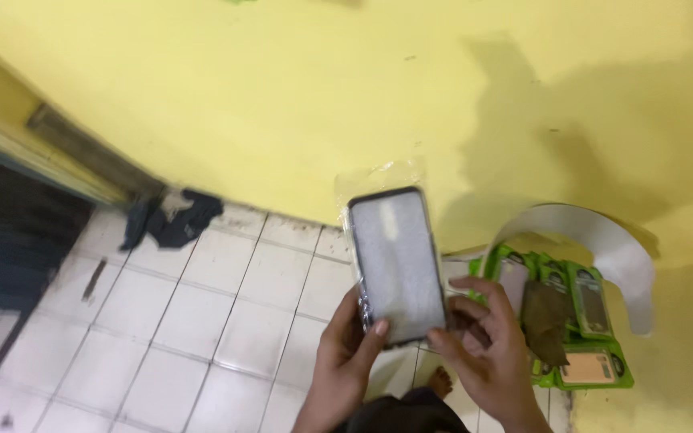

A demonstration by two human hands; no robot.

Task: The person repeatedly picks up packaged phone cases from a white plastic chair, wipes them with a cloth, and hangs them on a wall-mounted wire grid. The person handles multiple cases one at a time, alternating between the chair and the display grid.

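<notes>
phone case (pixel 399 261) in both hands (pixel 346 353)

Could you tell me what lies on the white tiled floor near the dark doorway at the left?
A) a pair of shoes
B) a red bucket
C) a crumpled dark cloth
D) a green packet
C: a crumpled dark cloth lies on the tiled floor against the yellow wall.

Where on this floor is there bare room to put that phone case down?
The white tiles between the dark cloth by the wall and the left hand lie bare. It is crowded on the right, where green packages pile beside the right hand.
</notes>
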